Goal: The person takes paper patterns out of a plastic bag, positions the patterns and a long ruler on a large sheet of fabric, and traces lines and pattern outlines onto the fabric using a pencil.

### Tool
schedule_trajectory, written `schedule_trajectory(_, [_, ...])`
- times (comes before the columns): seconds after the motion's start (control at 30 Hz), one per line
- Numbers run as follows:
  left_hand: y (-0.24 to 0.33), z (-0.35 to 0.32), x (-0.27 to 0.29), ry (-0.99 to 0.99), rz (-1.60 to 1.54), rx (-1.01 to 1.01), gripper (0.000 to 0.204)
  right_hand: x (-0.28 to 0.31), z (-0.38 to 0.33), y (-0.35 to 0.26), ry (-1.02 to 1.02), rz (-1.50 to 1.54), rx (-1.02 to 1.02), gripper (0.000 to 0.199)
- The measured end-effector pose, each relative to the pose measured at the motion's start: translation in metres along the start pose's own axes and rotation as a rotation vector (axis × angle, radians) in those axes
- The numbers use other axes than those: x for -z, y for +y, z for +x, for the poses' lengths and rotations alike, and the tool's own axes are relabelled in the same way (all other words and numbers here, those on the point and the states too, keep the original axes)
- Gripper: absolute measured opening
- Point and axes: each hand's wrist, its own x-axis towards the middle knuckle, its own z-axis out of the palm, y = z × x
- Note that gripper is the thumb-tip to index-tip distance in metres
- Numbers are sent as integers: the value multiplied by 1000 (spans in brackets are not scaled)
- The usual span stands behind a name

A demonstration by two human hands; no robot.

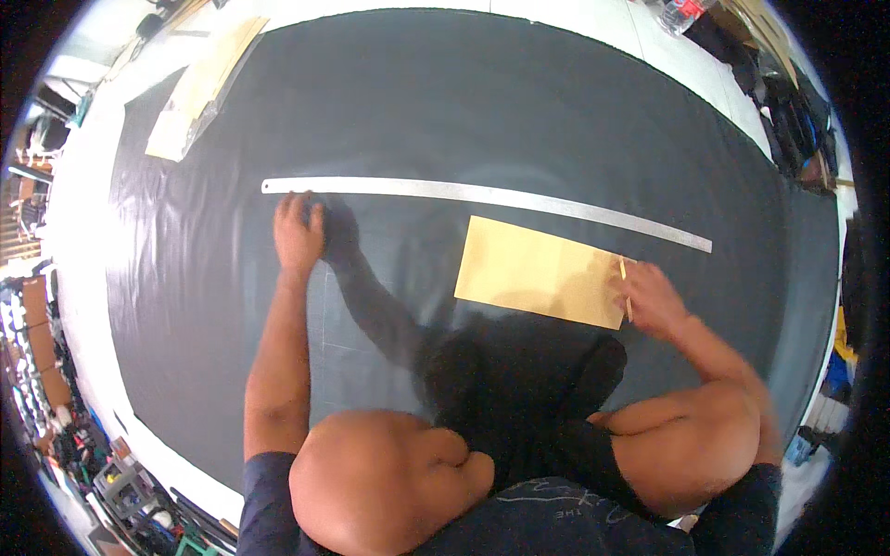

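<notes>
Two hands work the dark fabric [519, 111]. From where I watch, my left hand [298, 232] lies flat, fingers together, pressing the cloth just below the long metal ruler [482, 196]. Rightward sits a tan cardboard pattern piece [533, 269], and my right hand [654, 301] pinches a thin yellow marking stick [625, 289] at its right edge. I'd keep the cloth taut and the card still. No containers show clearly.
</notes>
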Motion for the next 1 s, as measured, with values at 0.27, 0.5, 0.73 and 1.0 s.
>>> schedule_trajectory(0.27, [-5,16,-25,-98,21,213,66,86,83,28,122,90,-178,23])
schedule_trajectory(0.5, [19,23,-57,64,119,228,70,-45,87,-43,392,318,-183,32])
schedule_trajectory(0.73, [16,28,-65,3,303,278,86,-55,134,-108,407,401,-215,67])
schedule_trajectory(1.0, [67,62,-58,177,60,92,60,-58,136,-115,430,327,-267,71])
